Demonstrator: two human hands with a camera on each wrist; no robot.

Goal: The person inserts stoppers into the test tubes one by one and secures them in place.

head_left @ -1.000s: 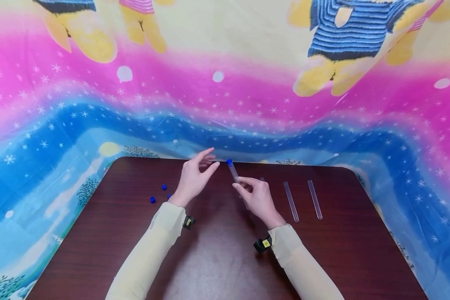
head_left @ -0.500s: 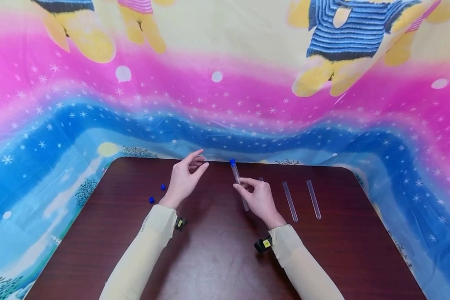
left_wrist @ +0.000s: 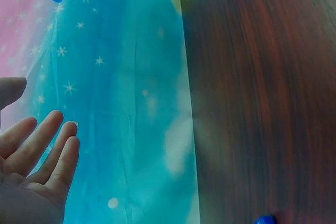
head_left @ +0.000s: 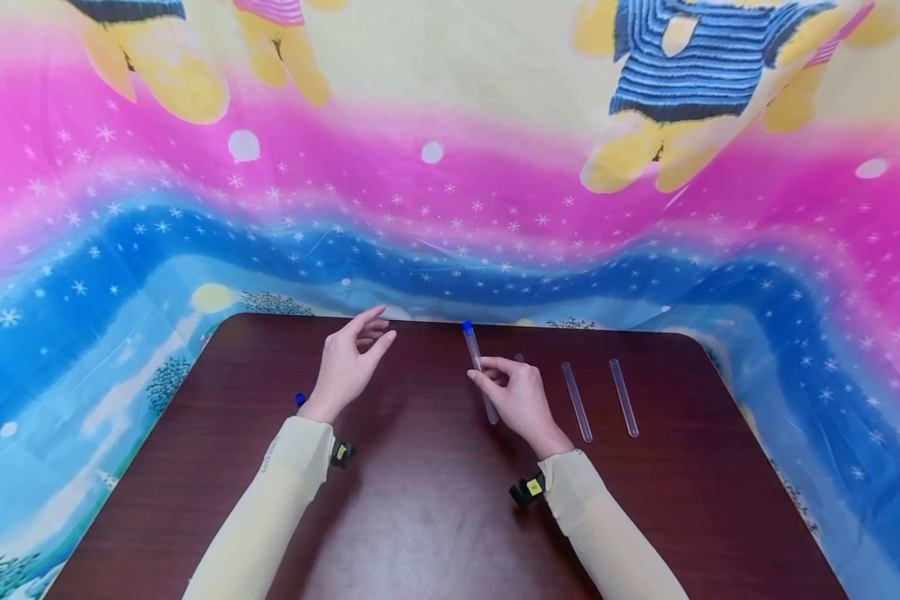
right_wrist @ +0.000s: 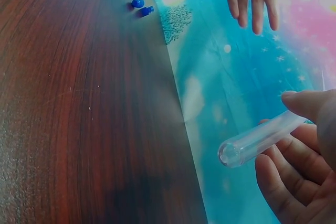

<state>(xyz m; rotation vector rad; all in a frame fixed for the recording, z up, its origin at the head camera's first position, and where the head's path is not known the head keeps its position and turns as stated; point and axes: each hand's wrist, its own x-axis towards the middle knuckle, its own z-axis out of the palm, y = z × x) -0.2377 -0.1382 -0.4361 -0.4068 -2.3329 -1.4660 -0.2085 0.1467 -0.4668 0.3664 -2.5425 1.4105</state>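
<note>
The right hand (head_left: 521, 398) pinches a clear capped tube (head_left: 478, 373) between thumb and fingers, its blue cap (head_left: 467, 327) pointing away. This tube looks finished, so setting it down seems the step in hand. The left hand (head_left: 345, 367) hovers open and empty beside it, loose blue caps (right_wrist: 137, 3) by its wrist. Two bare tubes (head_left: 576, 402) lie just right of the right hand; the next move likely calls for fetching a cap and one of these.

Left hand (head_left: 348, 367) open, raised; right hand (head_left: 517, 398) pinching.
</note>
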